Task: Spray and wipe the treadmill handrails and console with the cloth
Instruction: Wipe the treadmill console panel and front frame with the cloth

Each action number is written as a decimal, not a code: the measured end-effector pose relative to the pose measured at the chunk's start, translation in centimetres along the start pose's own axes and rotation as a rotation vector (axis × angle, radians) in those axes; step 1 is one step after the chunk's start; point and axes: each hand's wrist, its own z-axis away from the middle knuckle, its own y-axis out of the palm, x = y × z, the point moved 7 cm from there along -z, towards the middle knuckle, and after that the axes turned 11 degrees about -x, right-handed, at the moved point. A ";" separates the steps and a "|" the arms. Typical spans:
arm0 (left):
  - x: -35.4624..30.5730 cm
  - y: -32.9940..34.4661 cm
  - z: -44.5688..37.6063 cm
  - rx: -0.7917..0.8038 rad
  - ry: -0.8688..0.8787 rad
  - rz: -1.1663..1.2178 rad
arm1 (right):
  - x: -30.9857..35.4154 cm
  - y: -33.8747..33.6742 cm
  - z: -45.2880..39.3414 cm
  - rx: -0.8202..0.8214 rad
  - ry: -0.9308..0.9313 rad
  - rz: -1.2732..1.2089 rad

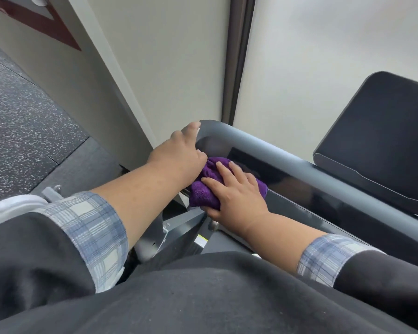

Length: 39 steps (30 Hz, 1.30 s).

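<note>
A bunched purple cloth [204,192] lies on the glossy black panel [299,189] of the treadmill console, just inside the grey handrail [263,143]. My right hand [237,196] lies on top of the cloth with its fingers spread and fairly straight, pressing it onto the panel; its thumb sits at the cloth's near edge. My left hand [179,150] grips the rounded left corner of the handrail, thumb along the outside and fingers bent over the inner side, touching the cloth. No spray bottle is in view.
The dark console screen [377,141] rises at the right. Pale walls with a dark vertical strip [239,56] stand right behind the rail. Speckled dark floor [22,121] lies to the left, the grey treadmill frame [179,227] below my arms.
</note>
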 end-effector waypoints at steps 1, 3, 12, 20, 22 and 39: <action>0.5 -0.2 0.9 -0.001 -0.033 0.038 | 0.0 -0.1 -0.1 0.016 -0.004 0.003; 1.4 -0.5 2.7 -0.029 -0.064 0.097 | 0.1 -0.5 -0.2 0.031 -0.023 0.002; 4.1 -1.0 8.0 -0.182 -0.096 0.404 | -3.4 -6.6 -2.3 -0.349 0.233 -0.371; 3.4 0.2 10.6 -0.231 -0.140 0.423 | -6.6 -4.1 -6.6 0.054 0.133 0.117; 3.3 0.4 11.8 -0.235 -0.089 0.435 | -6.3 -3.3 -7.2 0.067 0.089 0.177; 5.5 0.6 18.5 -0.349 -0.094 0.514 | 9.2 0.7 -10.6 0.254 -0.786 -0.031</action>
